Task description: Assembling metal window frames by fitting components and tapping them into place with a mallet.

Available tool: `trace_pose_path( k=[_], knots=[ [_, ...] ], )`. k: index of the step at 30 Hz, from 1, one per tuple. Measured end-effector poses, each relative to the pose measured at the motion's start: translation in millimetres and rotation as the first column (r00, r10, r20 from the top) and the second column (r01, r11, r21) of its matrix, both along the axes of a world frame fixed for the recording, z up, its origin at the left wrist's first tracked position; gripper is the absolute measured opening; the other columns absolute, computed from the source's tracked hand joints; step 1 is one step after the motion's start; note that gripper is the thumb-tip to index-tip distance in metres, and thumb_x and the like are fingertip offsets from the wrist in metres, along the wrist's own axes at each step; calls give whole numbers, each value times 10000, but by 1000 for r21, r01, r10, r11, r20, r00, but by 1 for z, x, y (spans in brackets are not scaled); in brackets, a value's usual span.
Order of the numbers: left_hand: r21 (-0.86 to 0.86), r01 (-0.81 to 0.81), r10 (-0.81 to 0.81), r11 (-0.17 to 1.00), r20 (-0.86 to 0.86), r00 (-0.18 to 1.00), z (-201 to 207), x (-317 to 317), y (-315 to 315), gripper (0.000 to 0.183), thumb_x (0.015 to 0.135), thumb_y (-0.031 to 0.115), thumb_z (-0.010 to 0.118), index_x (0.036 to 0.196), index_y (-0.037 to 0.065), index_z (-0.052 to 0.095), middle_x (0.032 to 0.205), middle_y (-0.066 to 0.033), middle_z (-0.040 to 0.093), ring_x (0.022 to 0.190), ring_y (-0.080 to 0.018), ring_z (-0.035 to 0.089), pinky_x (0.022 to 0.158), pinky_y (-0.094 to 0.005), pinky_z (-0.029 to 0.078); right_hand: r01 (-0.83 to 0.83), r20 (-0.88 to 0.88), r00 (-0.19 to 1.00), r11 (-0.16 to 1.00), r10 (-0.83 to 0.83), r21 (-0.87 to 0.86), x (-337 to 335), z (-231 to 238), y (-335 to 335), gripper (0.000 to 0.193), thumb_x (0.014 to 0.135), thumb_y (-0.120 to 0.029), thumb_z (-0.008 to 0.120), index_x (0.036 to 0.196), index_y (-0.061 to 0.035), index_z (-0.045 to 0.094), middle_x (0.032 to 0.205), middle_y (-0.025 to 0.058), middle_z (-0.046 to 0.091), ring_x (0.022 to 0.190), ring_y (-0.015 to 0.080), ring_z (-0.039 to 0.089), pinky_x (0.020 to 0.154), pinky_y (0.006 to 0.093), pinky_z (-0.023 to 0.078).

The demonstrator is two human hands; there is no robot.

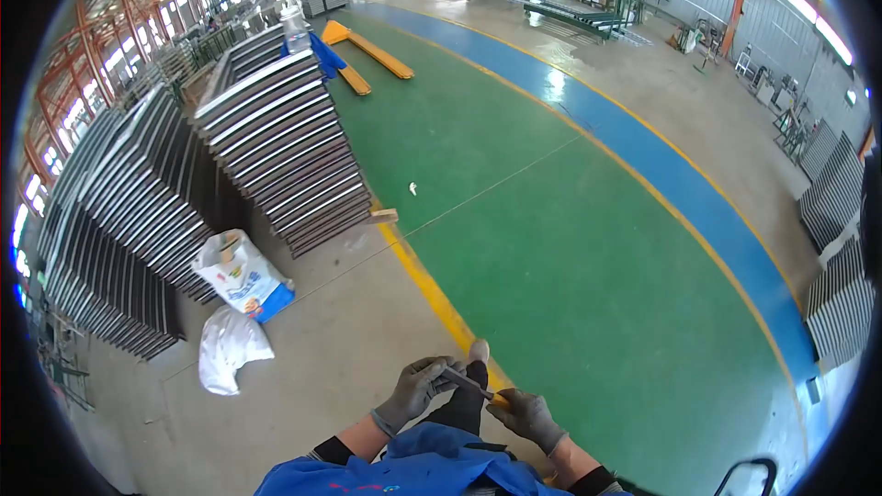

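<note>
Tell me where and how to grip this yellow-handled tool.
Probably by its yellow handle, from the right: that end lies at the right hand, while the long grey bar slants up and left to the left hand.

Left hand [418, 392] and right hand [526, 418], clad in matt grey cloth; hand tool [471, 386], its shank dull metal, its yellow grip seemingly smooth plastic, though small in view. Apron [395, 473]: matt, creased blue cloth. Stacked frames [287, 142]: glossy, metallic edges. Wood block [384, 217]: bare, matt. White bag [230, 351]: thin, crinkled plastic. Pallet jack [378, 54]: smooth, yellow-painted metal. Green floor [588, 248]: smooth, softly glossy; blue lane [661, 170]: high gloss; grey concrete [340, 349]: matt.
</note>
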State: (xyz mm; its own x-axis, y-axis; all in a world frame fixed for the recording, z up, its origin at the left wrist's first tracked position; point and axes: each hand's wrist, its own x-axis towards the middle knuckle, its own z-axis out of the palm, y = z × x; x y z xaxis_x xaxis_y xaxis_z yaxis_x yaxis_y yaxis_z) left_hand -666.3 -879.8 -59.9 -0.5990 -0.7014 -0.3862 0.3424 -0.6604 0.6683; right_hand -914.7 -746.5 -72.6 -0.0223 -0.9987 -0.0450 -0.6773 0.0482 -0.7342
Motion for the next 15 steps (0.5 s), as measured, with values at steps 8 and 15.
trace_pose_path(
  k=[8,15],
  knots=[
    [49,93,-89,994,-86,992,27,-228,-359,277,1072,168,566,1277,-3,640,1317,-177,671,1258,-309,648,1103,-485,526,166,94,981,984,-172,71,-203,49,-333,355,861,-314,817,1109,-85,706,817,168,731,740,367,741,667,435,589],
    [10,132,-130,991,-135,982,-8,-407,-665,311,1071,201,599,1318,15,632,1298,-126,675,1192,-246,675,1062,-426,561,133,33,991,985,-130,-109,-389,-17,-628,381,839,-289,833,1112,-54,707,837,175,734,769,363,743,683,440,582]
  ],
)
